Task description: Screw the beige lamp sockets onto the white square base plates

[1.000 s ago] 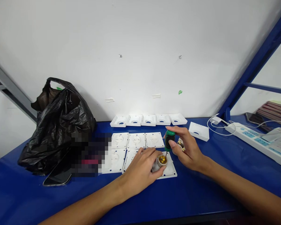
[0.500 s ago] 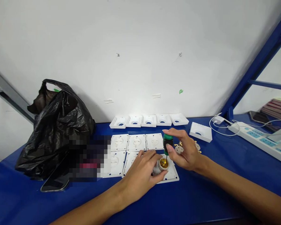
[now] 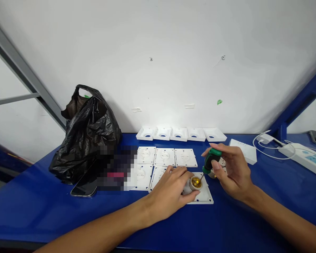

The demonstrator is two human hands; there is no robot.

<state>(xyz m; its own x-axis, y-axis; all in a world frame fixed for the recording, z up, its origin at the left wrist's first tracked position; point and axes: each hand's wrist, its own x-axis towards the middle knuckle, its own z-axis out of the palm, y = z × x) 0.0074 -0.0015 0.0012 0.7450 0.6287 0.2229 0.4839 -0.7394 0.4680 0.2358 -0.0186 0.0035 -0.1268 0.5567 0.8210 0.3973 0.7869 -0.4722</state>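
With thumb and fingers around it, my left hand (image 3: 172,189) grips a small whitish round cup-shaped part (image 3: 196,183) that has gold-coloured metal inside. It is held over a white square plate (image 3: 206,195) on the table. A stubby screwdriver (image 3: 212,159) with a green and black handle is held by my right hand (image 3: 233,172); it tilts, its thin shaft pointing down at the right edge of the cup. Whether the tip touches the cup I cannot tell. Round beige parts with brass pieces (image 3: 222,162) lie partly hidden behind my right hand.
Several white square plates (image 3: 165,156) lie in rows left of my hands. White open box covers (image 3: 179,134) line the wall, and another cover (image 3: 243,151) is at right. A black plastic bag (image 3: 89,137), a phone (image 3: 84,186) and a power strip (image 3: 309,156) are also on the blue table.
The screwdriver has come out of the cup and gone from upright to tilted, moving right with my right hand. My left hand still holds the cup. The view has turned left.
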